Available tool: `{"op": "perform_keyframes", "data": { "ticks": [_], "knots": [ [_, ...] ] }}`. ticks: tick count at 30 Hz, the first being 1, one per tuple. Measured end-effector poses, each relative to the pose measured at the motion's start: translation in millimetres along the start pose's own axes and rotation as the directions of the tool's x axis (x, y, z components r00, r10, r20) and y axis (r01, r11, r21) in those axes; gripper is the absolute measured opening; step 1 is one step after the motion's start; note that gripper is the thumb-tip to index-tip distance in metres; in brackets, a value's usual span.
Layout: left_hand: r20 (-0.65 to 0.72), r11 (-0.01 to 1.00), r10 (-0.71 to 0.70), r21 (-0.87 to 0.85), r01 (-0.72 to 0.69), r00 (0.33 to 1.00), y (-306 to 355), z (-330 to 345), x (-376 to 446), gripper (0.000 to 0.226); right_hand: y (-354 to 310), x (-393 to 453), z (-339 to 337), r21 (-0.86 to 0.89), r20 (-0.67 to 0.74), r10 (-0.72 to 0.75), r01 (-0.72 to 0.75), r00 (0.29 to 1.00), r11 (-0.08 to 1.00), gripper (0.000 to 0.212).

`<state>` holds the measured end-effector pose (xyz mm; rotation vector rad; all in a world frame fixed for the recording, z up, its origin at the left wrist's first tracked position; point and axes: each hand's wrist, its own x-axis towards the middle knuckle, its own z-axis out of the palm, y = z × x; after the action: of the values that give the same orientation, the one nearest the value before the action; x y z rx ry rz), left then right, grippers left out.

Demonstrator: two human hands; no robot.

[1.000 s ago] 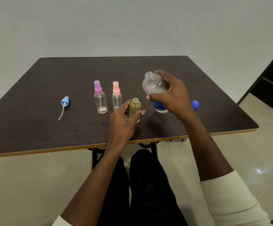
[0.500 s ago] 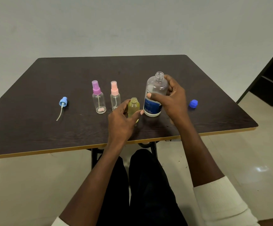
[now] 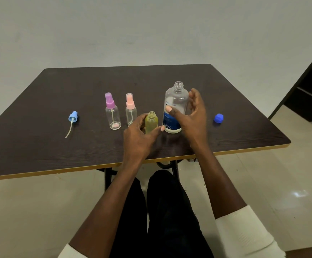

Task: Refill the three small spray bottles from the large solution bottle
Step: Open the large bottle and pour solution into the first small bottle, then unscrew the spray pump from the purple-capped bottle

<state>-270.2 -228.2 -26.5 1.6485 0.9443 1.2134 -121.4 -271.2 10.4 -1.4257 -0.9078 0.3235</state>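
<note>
With the large solution bottle (image 3: 173, 110) upright on the counter (image 3: 39, 146) at 3 o'clock of the filled, uncapped small spray bottle (image 3: 151, 122), which the left hand (image 3: 140, 135) grips, the loose-fingered right hand (image 3: 192, 112) should fetch the blue spray head (image 3: 73, 117) at 9 o'clock, holding the bottle steady while capping.

The large solution bottle (image 3: 174, 108) stands upright on the bench, uncapped, clear with a blue label round its lower half. At its nine o'clock, just beside it, the yellow-tinted spray bottle (image 3: 151, 122) stands upright with its neck open. Further toward nine o'clock stand two clear spray bottles, both upright and nearly empty: the pink-topped bottle (image 3: 131, 110) first, then the purple-topped bottle (image 3: 112, 111), each with its dip tube showing. Well out at nine o'clock the light blue spray head (image 3: 73, 117) lies on its side, tube trailing toward six. At the large bottle's three o'clock sits its blue cap (image 3: 218, 118).
</note>
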Motion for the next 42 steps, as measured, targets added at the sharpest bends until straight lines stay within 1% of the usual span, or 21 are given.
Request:
{"op": "perform_keyframes", "data": {
  "ticks": [1, 2, 4, 5, 6, 7, 9, 12, 14, 16, 18, 20, 23, 26, 31, 34, 36, 38, 40, 42],
  "knots": [
    [-0.001, 1.000, 0.001, 0.005, -0.001, 1.000, 0.6, 0.2, -0.2, 0.047, -0.2, -5.4, 0.4, -0.035, -0.090, -0.059, 0.056, 0.994, 0.998, 0.087],
    [-0.001, 1.000, 0.001, 0.013, -0.001, 1.000, 1.1, 0.2, -0.5, 0.048, -0.8, -10.8, -0.1, -0.084, -0.175, -0.150, 0.137, 0.973, 0.987, 0.076],
    [0.002, 1.000, 0.010, 0.013, -0.011, 1.000, 3.2, -0.1, -1.0, 0.046, -2.8, -19.3, 0.2, -0.168, -0.281, -0.352, 0.315, 0.893, 0.934, 0.049],
    [0.002, 1.000, 0.014, 0.004, -0.014, 1.000, 4.2, -0.7, -1.3, 0.045, -4.0, -22.9, 1.4, -0.198, -0.292, -0.428, 0.383, 0.855, 0.902, 0.037],
    [0.000, 1.000, 0.013, -0.007, -0.013, 1.000, 5.0, -1.3, -1.4, 0.043, -4.2, -26.1, 2.9, -0.222, -0.279, -0.477, 0.427, 0.833, 0.877, 0.028],
    [-0.003, 1.000, 0.008, -0.016, -0.008, 1.000, 6.5, -1.6, -1.7, 0.042, -3.8, -29.1, 4.8, -0.237, -0.251, -0.505, 0.453, 0.826, 0.859, 0.023],
    [-0.019, 0.999, -0.002, -0.040, 0.001, 1.000, 9.9, -2.8, -2.6, 0.041, -3.3, -34.6, 8.5, -0.239, -0.187, -0.521, 0.476, 0.833, 0.846, 0.017],
    [-0.039, 0.997, -0.003, -0.075, 0.000, 0.999, 10.4, -8.6, -3.1, 0.032, -2.7, -41.7, 13.8, -0.233, -0.090, -0.490, 0.460, 0.867, 0.857, 0.014],
    [-0.066, 0.998, 0.003, -0.067, -0.008, 0.998, 10.4, -17.6, -5.2, 0.033, -2.4, -46.3, 18.4, -0.243, -0.009, -0.463, 0.448, 0.886, 0.861, 0.014],
    [-0.102, 0.999, 0.016, -0.040, -0.020, 0.995, 9.8, -31.1, -8.3, 0.036, -1.7, -51.7, 25.5, -0.256, 0.063, -0.449, 0.449, 0.891, 0.856, 0.015],
    [-0.123, 0.999, 0.020, -0.029, -0.024, 0.992, 8.2, -45.6, -12.2, 0.033, -2.2, -55.5, 35.1, -0.269, 0.126, -0.434, 0.452, 0.892, 0.850, 0.015],
    [-0.155, 0.999, 0.024, -0.021, -0.027, 0.988, 8.5, -62.5, -15.4, 0.030, -3.6, -58.5, 49.2, -0.271, 0.200, -0.428, 0.469, 0.881, 0.840, 0.016],
    [-0.209, 1.000, 0.023, 0.003, -0.023, 0.978, 10.5, -90.7, -15.9, 0.027, -9.2, -66.0, 77.8, -0.246, 0.310, -0.436, 0.515, 0.845, 0.821, 0.017],
    [-0.277, 0.999, 0.023, 0.031, -0.014, 0.961, 9.9, -120.2, -12.0, 0.024, -18.8, -74.0, 111.1, -0.197, 0.380, -0.438, 0.534, 0.815, 0.822, 0.017],
    [-0.403, 0.994, 0.029, 0.107, 0.016, 0.915, -1.8, -172.4, 4.4, 0.031, -36.2, -81.2, 164.5, -0.145, 0.457, -0.431, 0.543, 0.778, 0.827, 0.020],
    [-0.438, 0.990, 0.025, 0.132, 0.037, 0.898, -9.8, -201.4, 17.8, 0.026, -42.6, -80.8, 196.5, -0.196, 0.465, -0.362, 0.492, 0.808, 0.848, 0.021],
    [-0.451, 0.983, 0.035, 0.175, 0.050, 0.892, -16.5, -219.3, 28.8, 0.027, -45.5, -79.4, 215.9, -0.269, 0.475, -0.292, 0.453, 0.830, 0.850, 0.022],
    [-0.474, 0.979, 0.022, 0.189, 0.077, 0.880, -25.9, -235.7, 41.4, 0.033, -46.7, -77.2, 228.5, -0.332, 0.482, -0.222, 0.411, 0.848, 0.849, 0.025],
    [-0.497, 0.972, 0.014, 0.212, 0.106, 0.868, -34.7, -250.3, 53.2, 0.038, -45.9, -75.1, 237.5, -0.375, 0.494, -0.165, 0.381, 0.854, 0.845, 0.026],
    [-0.509, 0.962, 0.014, 0.242, 0.127, 0.860, -40.8, -260.8, 62.8, 0.037, -43.3, -73.4, 243.2, -0.412, 0.498, -0.126, 0.362, 0.858, 0.836, 0.026]
  ]
}}
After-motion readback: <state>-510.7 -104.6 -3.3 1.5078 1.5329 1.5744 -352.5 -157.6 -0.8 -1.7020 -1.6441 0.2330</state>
